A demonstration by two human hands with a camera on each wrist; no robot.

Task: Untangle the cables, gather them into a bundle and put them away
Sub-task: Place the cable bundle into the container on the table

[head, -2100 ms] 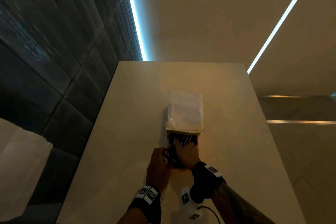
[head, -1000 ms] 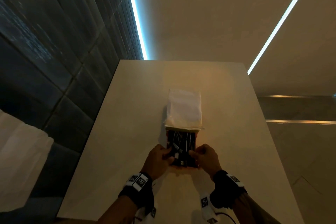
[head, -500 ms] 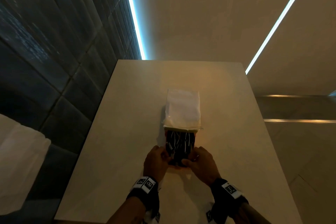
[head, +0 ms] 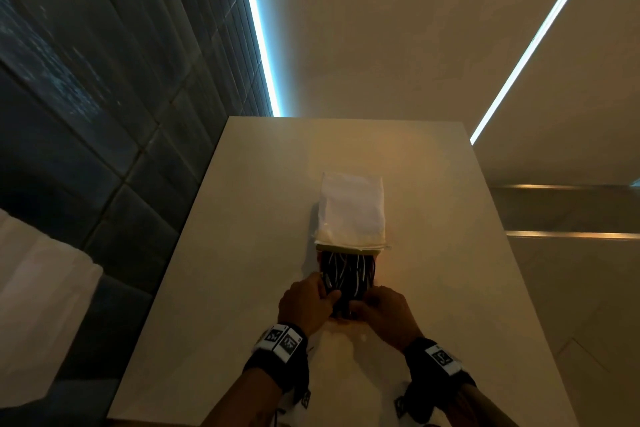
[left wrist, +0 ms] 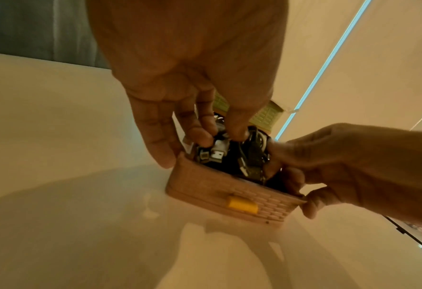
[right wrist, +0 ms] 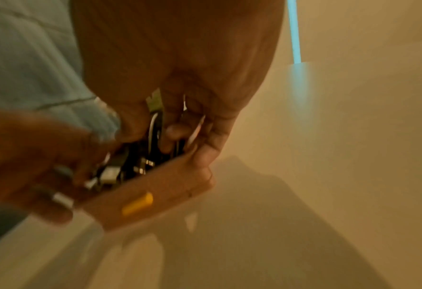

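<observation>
A small drawer unit (head: 351,211) with a white top stands mid-table, its tan woven drawer (left wrist: 219,187) with a yellow handle (left wrist: 242,204) pulled out toward me. Black and white cables (head: 346,274) with plugs fill the drawer. My left hand (head: 304,305) is at the drawer's near left corner, its fingertips (left wrist: 204,135) curled onto the plugs and cables (left wrist: 232,156). My right hand (head: 384,315) is at the near right corner, fingers curled into the cables (right wrist: 140,162), with the little finger (right wrist: 204,154) outside the drawer wall (right wrist: 160,185).
The pale table (head: 242,253) stretches bare around the unit. A dark tiled wall (head: 86,114) runs along the left. A white cloth-like object (head: 38,305) sits at the far left. The table's right edge drops to a lower floor.
My right hand has left the top of the cables for the drawer's near right corner. Both hands have since closed in on the near end of the drawer.
</observation>
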